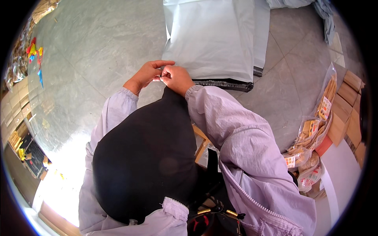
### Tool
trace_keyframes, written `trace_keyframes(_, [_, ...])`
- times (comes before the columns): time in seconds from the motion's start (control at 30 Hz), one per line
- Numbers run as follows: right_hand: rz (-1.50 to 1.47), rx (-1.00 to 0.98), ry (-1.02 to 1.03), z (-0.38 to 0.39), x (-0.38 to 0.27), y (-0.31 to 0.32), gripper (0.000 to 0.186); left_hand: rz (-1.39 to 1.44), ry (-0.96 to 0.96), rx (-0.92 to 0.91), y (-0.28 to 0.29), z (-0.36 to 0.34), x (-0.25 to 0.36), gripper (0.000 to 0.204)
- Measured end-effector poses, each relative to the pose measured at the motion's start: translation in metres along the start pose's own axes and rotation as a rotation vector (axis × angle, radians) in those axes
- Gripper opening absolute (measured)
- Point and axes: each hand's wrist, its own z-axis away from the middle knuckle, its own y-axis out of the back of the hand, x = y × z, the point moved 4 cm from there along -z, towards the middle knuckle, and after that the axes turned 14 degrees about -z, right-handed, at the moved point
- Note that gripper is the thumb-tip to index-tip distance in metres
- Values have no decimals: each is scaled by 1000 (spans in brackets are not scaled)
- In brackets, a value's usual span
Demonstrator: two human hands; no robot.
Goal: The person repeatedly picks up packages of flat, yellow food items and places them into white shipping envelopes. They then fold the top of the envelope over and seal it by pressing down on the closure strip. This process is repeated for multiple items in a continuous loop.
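A pale grey plastic mailing bag [210, 39] lies flat ahead of me, with a black inner strip along its near edge. My right hand [177, 80] is closed in a pinch at the bag's near left corner, thumb and index pressed together. Beside it, my left hand [149, 74] also closes on that corner, its index finger reaching over the bag's edge. A small dark bit shows between the fingertips. The fingers cover the corner itself, so the exact grip is partly hidden.
More grey bag plastic [291, 3] lies at the far right. Clear packets of tan sticks [315, 128] stand along the right beside cardboard boxes [340, 118]. Small colourful pieces [34, 51] and clear wrapped goods [17, 69] sit at far left. My black-clad knee [145, 153] rises below the hands.
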Motion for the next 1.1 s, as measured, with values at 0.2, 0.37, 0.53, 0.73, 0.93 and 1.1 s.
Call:
trace_keyframes(0.2, [97, -10, 215, 14, -12, 7, 9, -55, -20, -13, 2, -2, 0, 45])
trace_keyframes(0.37, [7, 80, 467, 68, -34, 50, 13, -114, -40, 6, 1, -5, 1, 44])
trace_keyframes(0.53, [475, -373, -442, 262, 110, 124, 13, -142, -16, 34, 1, 5, 8, 46])
trace_keyframes(0.73, [278, -480, -1047, 366, 138, 170, 21, -125, -36, 64, 2, -8, -6, 44])
trace_keyframes(0.93, [4, 176, -1124, 406, 156, 252, 14, 78, -27, 29, -21, -6, 1, 40])
trace_keyframes(1.1, [587, 78, -1503, 478, 156, 347, 17, 127, -25, -10, -22, -7, 5, 41])
